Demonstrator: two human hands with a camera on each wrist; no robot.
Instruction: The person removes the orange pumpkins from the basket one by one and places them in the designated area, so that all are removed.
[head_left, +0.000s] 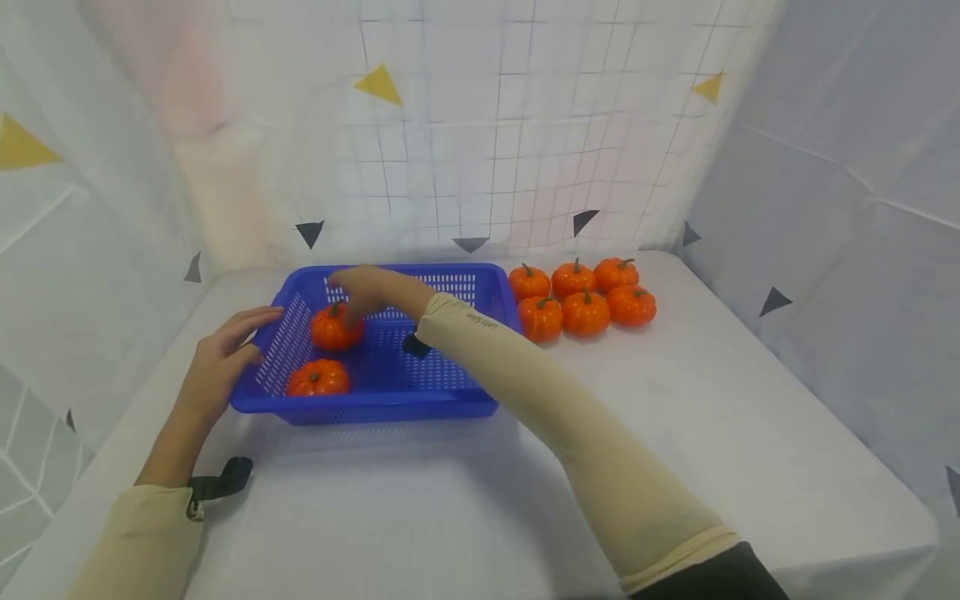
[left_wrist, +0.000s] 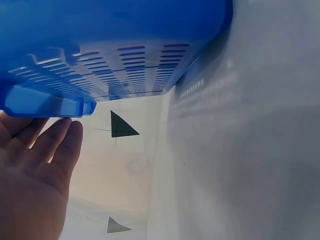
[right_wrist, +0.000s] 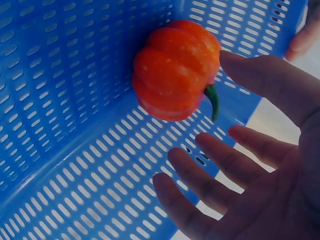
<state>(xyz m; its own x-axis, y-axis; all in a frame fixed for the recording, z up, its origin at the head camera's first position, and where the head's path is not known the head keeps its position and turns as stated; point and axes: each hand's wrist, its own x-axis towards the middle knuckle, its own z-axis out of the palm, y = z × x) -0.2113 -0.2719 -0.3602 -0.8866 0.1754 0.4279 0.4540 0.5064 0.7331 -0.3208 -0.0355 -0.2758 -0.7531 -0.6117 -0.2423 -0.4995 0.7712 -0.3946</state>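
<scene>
A blue plastic basket point(head_left: 420, 407) with slotted sides stands on the white table, two small orange pumpkins inside its left part. My right hand point(head_left: 371, 290) reaches over the rear pumpkin point(head_left: 330, 332), fingers spread. In the right wrist view, the thumb tip overlaps the edge of this pumpkin point(right_wrist: 175, 70), which has a curved green stem, while the other fingers stay apart from it. Closer to the front wall lies the other pumpkin point(head_left: 318, 379). At the basket's left rim is my left hand point(head_left: 217, 362); its extended fingers point(left_wrist: 67, 142) meet the rim in the left wrist view.
Right of the basket, several more orange pumpkins point(head_left: 585, 312) sit in two rows on the table point(head_left: 712, 433). White sheeting point(head_left: 465, 167) with a grid and coloured triangles hangs behind. My right forearm crosses over the basket's right front corner.
</scene>
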